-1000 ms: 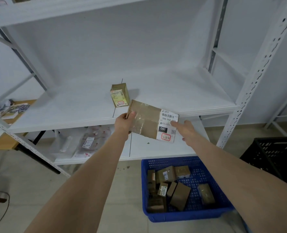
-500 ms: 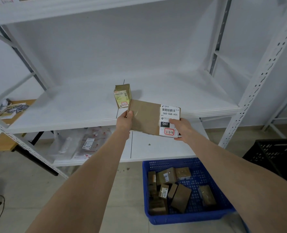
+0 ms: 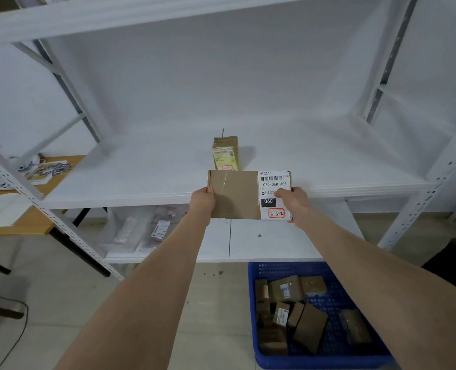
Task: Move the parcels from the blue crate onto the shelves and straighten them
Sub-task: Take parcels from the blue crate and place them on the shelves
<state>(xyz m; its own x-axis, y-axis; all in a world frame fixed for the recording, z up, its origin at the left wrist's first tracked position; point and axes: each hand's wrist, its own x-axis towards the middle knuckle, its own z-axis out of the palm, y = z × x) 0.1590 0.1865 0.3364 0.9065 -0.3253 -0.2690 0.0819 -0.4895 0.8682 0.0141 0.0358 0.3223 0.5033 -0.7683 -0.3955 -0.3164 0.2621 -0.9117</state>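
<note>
Below the grips, the crate (image 3: 251,303) holds more parcels (image 3: 309,327). The left grip (image 3: 201,201) and right grip (image 3: 292,202) each clamp an end of the parcel (image 3: 235,194), held at the shelf (image 3: 141,177)'s front lip. Best set it down just past the grips, beside the box (image 3: 224,153) beyond, edges square, without knocking it.

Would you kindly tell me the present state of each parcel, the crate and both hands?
Flat parcel: held before the middle shelf's front edge, label facing the camera.
Left hand: grips its left edge.
Right hand: grips its labelled right end.
Small parcel: upright on the middle shelf.
Blue crate: holds several parcels.
</note>
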